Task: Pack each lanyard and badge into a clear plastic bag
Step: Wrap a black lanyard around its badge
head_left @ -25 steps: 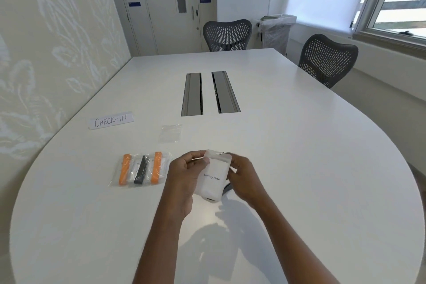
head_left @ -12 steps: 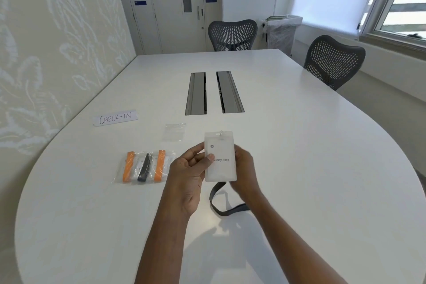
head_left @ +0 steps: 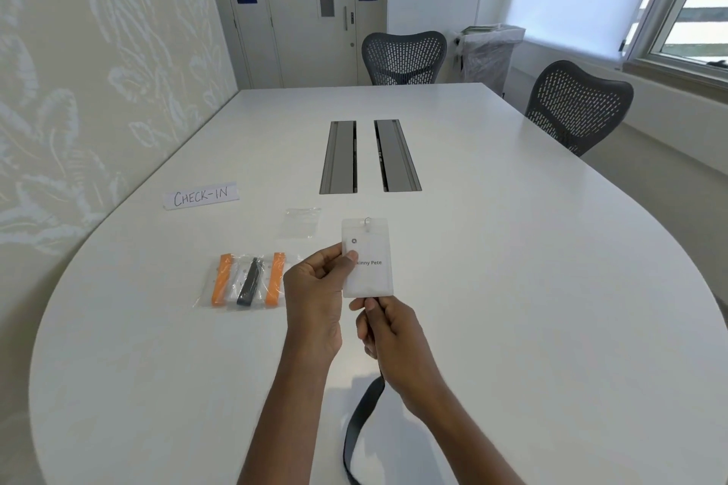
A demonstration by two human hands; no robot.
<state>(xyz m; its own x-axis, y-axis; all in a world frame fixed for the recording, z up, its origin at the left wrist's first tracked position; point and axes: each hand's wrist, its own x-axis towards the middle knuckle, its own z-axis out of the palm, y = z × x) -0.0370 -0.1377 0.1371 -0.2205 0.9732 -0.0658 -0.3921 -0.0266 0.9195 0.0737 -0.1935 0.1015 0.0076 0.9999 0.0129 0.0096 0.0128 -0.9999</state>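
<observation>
A white name badge (head_left: 368,262) in a clear holder stands upright above the table. My left hand (head_left: 315,289) pinches its left edge, thumb across the front. Just below the badge, my right hand (head_left: 388,335) is closed on the dark lanyard (head_left: 360,421), which hangs down from the fist toward the table's near edge. An empty clear plastic bag (head_left: 301,222) lies flat on the white table (head_left: 512,287) beyond the badge. To the left lie packed clear bags (head_left: 248,280) holding orange and dark lanyards.
A paper sign reading CHECK-IN (head_left: 201,196) lies at the left, near the wall. Two grey cable slots (head_left: 368,155) run down the table's middle. Two mesh chairs (head_left: 403,57) stand at the far end and far right.
The badge has turned upright to face me. My right hand slid from behind the badge down to its lower edge and now grips the lanyard, which hangs lower and straighter.
</observation>
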